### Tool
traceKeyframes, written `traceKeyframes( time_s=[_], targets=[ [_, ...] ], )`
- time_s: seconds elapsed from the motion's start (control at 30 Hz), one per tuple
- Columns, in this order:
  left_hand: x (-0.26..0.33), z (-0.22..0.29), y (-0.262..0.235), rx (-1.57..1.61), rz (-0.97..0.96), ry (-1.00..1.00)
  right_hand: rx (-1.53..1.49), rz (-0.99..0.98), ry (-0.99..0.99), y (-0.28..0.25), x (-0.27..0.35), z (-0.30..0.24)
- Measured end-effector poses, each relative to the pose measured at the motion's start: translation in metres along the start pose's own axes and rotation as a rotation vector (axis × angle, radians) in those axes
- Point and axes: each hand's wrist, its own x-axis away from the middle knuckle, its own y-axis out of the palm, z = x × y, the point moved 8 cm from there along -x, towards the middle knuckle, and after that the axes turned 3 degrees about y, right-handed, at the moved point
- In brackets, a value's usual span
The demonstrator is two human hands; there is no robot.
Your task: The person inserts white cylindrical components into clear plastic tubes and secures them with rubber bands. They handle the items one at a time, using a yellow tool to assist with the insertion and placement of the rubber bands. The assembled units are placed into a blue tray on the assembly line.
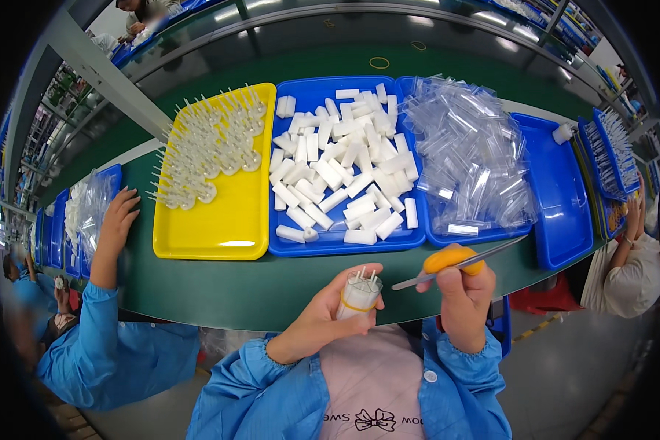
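Note:
My left hand (323, 315) is wrapped round a small bundle of clear tubes with white inside (361, 295), banded by a yellow rubber band. Several thin white pins stick up from the bundle's top. My right hand (466, 297) grips a pair of metal tweezers (500, 249), whose tips lie just right of the bundle, apart from it. A yellow-orange cover (451, 258) sits over a finger of that hand. Beyond my hands is a blue tray (345, 248) heaped with short white blocks (330, 172). Fingers behind the bundle are partly hidden.
A yellow tray (220, 231) holds many white pin-like parts (213, 147). Clear plastic tubes (469, 147) fill another blue tray (447, 238). At far right stands a blue tray (561, 213) with one small white piece. A co-worker's hand (117, 220) rests at left on the green table (191, 282).

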Motion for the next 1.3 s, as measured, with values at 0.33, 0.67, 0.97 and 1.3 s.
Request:
traceKeyframes(
  time_s=[0.33,0.67,0.97,1.3],
  targets=[
    [-0.002,0.0,0.0,-0.157,0.057,0.0,0.134,-0.138,0.025,0.021,-0.005,0.013],
    [-0.001,0.0,-0.002,-0.14,0.082,-0.002,0.4,-0.195,-0.158,0.031,-0.005,-0.004],
    [0.002,-0.001,-0.001,-0.155,0.06,-0.054,0.167,-0.127,0.102,0.018,-0.011,0.015],
    [0.009,0.019,-0.006,-0.629,0.202,0.194,0.272,-0.207,0.109,0.031,-0.01,0.015]
  ],
)
